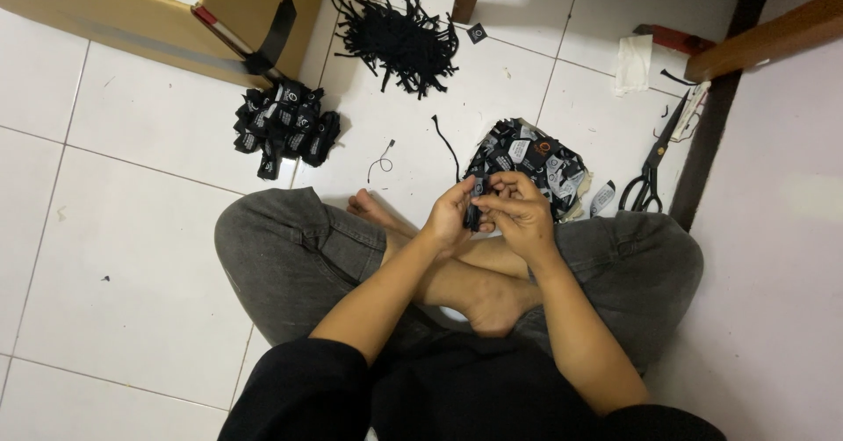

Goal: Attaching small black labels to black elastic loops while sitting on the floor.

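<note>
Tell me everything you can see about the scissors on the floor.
The scissors lie flat on the white tiled floor, to the person's right near a dark wooden edge. They look all black, with metal blades pointing away from the person and looped handles nearest the knee. The blades appear closed. Neither hand touches them.
</note>
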